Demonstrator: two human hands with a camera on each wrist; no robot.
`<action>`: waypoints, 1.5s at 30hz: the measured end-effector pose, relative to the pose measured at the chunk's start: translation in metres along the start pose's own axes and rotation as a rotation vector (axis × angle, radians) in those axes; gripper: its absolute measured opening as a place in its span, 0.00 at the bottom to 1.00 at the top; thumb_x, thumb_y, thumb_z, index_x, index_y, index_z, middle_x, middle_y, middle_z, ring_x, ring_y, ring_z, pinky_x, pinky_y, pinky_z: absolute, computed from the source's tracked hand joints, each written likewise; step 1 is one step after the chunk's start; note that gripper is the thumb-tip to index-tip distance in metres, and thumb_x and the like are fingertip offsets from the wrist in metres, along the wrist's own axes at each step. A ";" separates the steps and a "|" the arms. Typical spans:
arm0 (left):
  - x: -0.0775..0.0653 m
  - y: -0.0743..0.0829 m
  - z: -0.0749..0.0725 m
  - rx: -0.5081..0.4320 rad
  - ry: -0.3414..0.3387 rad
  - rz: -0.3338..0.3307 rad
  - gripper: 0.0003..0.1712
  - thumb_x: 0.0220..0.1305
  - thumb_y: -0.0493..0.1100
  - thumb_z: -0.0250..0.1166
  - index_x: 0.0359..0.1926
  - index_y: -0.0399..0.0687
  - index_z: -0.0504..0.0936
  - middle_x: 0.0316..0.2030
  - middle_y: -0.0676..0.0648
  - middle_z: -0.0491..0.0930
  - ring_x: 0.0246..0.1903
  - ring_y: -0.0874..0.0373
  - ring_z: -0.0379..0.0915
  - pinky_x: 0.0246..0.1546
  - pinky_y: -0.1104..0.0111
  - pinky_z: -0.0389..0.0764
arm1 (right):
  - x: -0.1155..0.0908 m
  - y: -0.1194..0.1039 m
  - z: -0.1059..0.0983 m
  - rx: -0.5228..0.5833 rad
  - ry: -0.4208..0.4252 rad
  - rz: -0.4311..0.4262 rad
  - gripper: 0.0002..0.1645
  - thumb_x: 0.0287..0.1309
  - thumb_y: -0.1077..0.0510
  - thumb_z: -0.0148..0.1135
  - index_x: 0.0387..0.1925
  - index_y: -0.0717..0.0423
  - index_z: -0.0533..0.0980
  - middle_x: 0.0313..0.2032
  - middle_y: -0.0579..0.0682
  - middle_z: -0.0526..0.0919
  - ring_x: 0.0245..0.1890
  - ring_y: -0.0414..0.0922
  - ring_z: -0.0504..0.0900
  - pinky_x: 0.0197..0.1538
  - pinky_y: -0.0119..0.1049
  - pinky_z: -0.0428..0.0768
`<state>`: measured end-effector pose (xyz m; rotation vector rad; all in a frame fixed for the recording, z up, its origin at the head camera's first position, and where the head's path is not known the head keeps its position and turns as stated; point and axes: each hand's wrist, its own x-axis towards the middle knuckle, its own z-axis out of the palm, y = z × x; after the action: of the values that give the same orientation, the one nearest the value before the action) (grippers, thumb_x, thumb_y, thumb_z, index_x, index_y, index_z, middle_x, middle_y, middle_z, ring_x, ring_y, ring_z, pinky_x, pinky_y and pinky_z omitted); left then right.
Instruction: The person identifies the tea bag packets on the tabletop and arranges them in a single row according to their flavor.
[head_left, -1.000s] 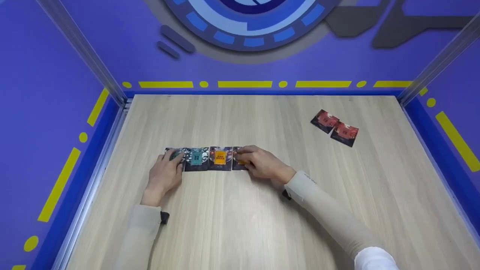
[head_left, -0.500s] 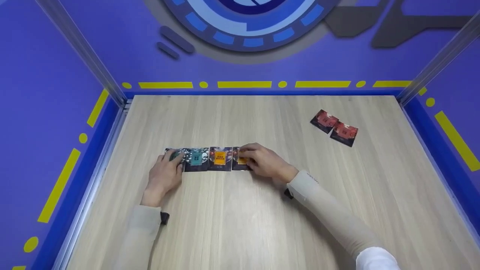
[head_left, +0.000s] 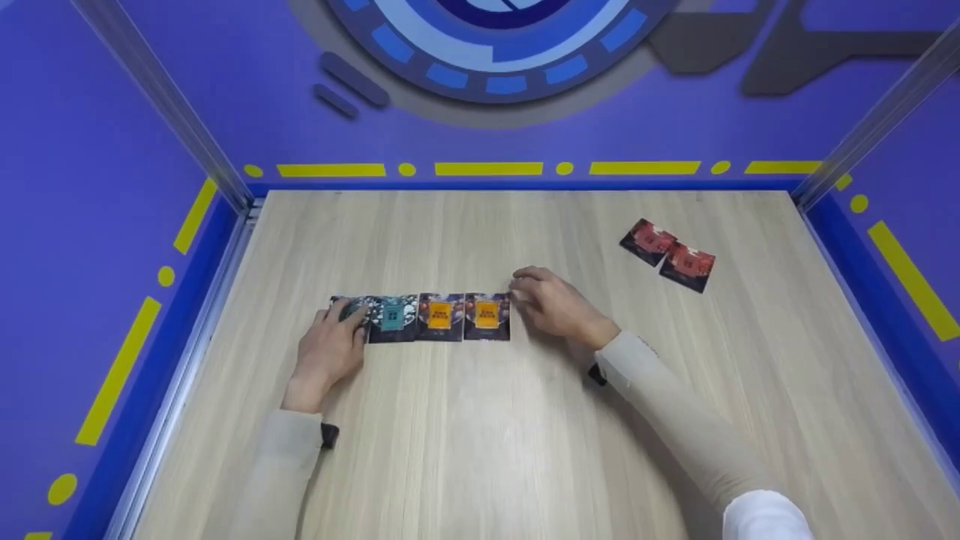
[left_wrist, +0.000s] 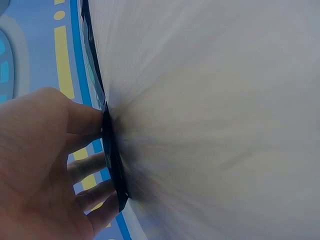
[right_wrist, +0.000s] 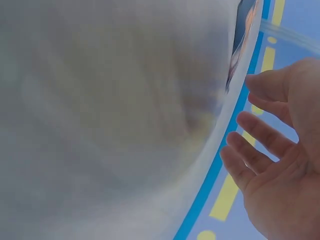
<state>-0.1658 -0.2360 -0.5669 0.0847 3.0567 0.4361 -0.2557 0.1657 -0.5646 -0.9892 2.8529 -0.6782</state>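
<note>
Long beige sleeves (head_left: 667,412) — white cloth (head_left: 765,516) topping right one — small black wrist pieces (head_left: 329,436).

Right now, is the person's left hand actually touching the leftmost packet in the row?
Touching. The left wrist view shows it: the left hand has its thumb tip against the leftmost packet, with no gap between them.

Tons of room on the pale wood-grain tabletop (head_left: 457,442) in front of the row of square teal- and orange-labelled packets (head_left: 440,316). The left hand (head_left: 328,346) blocks the row's left end, the right hand (head_left: 556,304) crowds its right end, and two square red-and-black packets (head_left: 664,249) sit back right.
</note>
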 end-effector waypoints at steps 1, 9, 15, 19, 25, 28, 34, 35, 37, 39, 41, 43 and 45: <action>0.000 0.000 0.000 -0.001 0.003 0.001 0.29 0.81 0.45 0.53 0.78 0.45 0.72 0.79 0.33 0.62 0.74 0.31 0.63 0.67 0.38 0.77 | 0.000 0.004 -0.001 0.000 0.008 0.009 0.23 0.73 0.63 0.65 0.66 0.60 0.80 0.70 0.61 0.77 0.72 0.59 0.75 0.76 0.52 0.75; 0.001 -0.002 -0.002 0.006 0.016 0.015 0.28 0.81 0.44 0.54 0.77 0.45 0.72 0.78 0.34 0.64 0.73 0.31 0.65 0.65 0.37 0.79 | -0.002 0.042 -0.011 0.022 0.084 0.059 0.19 0.72 0.63 0.65 0.60 0.64 0.82 0.65 0.65 0.80 0.67 0.62 0.79 0.73 0.56 0.77; 0.001 -0.002 -0.003 -0.007 0.019 0.016 0.28 0.81 0.44 0.54 0.77 0.44 0.73 0.78 0.33 0.64 0.73 0.30 0.65 0.66 0.37 0.78 | -0.005 0.067 -0.024 0.014 0.116 0.125 0.20 0.71 0.63 0.64 0.61 0.66 0.81 0.65 0.67 0.79 0.68 0.65 0.77 0.73 0.59 0.76; 0.000 -0.002 -0.002 0.000 0.028 0.019 0.28 0.80 0.43 0.54 0.77 0.44 0.73 0.77 0.33 0.64 0.72 0.30 0.66 0.65 0.37 0.79 | -0.006 0.081 -0.030 0.008 0.124 0.205 0.21 0.72 0.62 0.63 0.63 0.66 0.80 0.66 0.66 0.77 0.69 0.64 0.76 0.74 0.59 0.74; -0.002 -0.004 0.001 -0.001 0.020 -0.001 0.28 0.81 0.45 0.54 0.77 0.45 0.73 0.78 0.34 0.64 0.72 0.31 0.66 0.65 0.38 0.79 | -0.010 0.095 -0.032 -0.001 0.181 0.275 0.24 0.73 0.61 0.61 0.66 0.66 0.78 0.69 0.66 0.75 0.71 0.65 0.74 0.75 0.61 0.72; -0.002 -0.004 0.002 -0.006 0.025 0.006 0.28 0.80 0.44 0.54 0.77 0.45 0.74 0.77 0.34 0.65 0.72 0.31 0.67 0.64 0.38 0.79 | -0.012 0.103 -0.035 -0.015 0.207 0.308 0.25 0.74 0.60 0.61 0.68 0.66 0.76 0.70 0.66 0.74 0.72 0.65 0.73 0.76 0.63 0.71; -0.002 -0.004 0.002 -0.010 0.038 0.014 0.28 0.80 0.43 0.55 0.76 0.44 0.74 0.77 0.33 0.66 0.72 0.30 0.67 0.63 0.36 0.80 | -0.017 0.123 -0.044 -0.049 0.243 0.361 0.27 0.73 0.60 0.60 0.68 0.68 0.75 0.70 0.69 0.73 0.71 0.67 0.72 0.75 0.66 0.70; -0.002 -0.003 0.002 -0.011 0.039 0.014 0.27 0.80 0.43 0.55 0.76 0.44 0.75 0.77 0.33 0.66 0.72 0.30 0.66 0.63 0.36 0.80 | -0.018 0.127 -0.045 -0.050 0.250 0.374 0.27 0.74 0.60 0.59 0.69 0.68 0.75 0.70 0.69 0.72 0.72 0.67 0.71 0.75 0.67 0.69; -0.002 -0.003 0.002 -0.007 0.044 0.019 0.27 0.80 0.43 0.55 0.75 0.44 0.75 0.76 0.32 0.66 0.72 0.30 0.67 0.63 0.36 0.80 | -0.020 0.134 -0.048 -0.050 0.269 0.395 0.27 0.74 0.59 0.58 0.69 0.69 0.74 0.71 0.69 0.72 0.72 0.68 0.70 0.76 0.67 0.67; -0.001 -0.002 0.002 -0.007 0.046 0.025 0.27 0.80 0.43 0.56 0.75 0.44 0.75 0.76 0.33 0.66 0.72 0.30 0.67 0.63 0.36 0.80 | -0.023 0.140 -0.050 -0.053 0.293 0.411 0.27 0.74 0.60 0.57 0.69 0.69 0.74 0.71 0.70 0.71 0.72 0.68 0.69 0.76 0.67 0.66; 0.000 -0.002 0.002 -0.006 0.044 0.029 0.27 0.80 0.43 0.56 0.76 0.44 0.75 0.76 0.33 0.66 0.72 0.30 0.67 0.64 0.37 0.79 | -0.025 0.146 -0.052 -0.057 0.323 0.420 0.26 0.74 0.60 0.56 0.68 0.69 0.75 0.70 0.70 0.71 0.71 0.70 0.69 0.76 0.67 0.66; 0.001 -0.003 0.002 -0.002 0.040 0.031 0.28 0.80 0.43 0.56 0.76 0.45 0.74 0.76 0.33 0.66 0.72 0.30 0.67 0.65 0.37 0.79 | -0.028 0.151 -0.053 -0.074 0.350 0.424 0.25 0.74 0.61 0.55 0.67 0.71 0.75 0.69 0.72 0.72 0.70 0.71 0.70 0.75 0.67 0.66; 0.001 -0.003 0.002 0.004 0.035 0.032 0.28 0.80 0.44 0.56 0.76 0.45 0.74 0.77 0.33 0.66 0.72 0.31 0.66 0.65 0.38 0.79 | -0.029 0.155 -0.054 -0.088 0.370 0.447 0.25 0.74 0.62 0.54 0.66 0.71 0.75 0.69 0.72 0.72 0.70 0.72 0.70 0.75 0.67 0.67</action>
<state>-0.1670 -0.2381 -0.5693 0.1275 3.0951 0.4385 -0.3319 0.3128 -0.5836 -0.2169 3.2720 -0.7546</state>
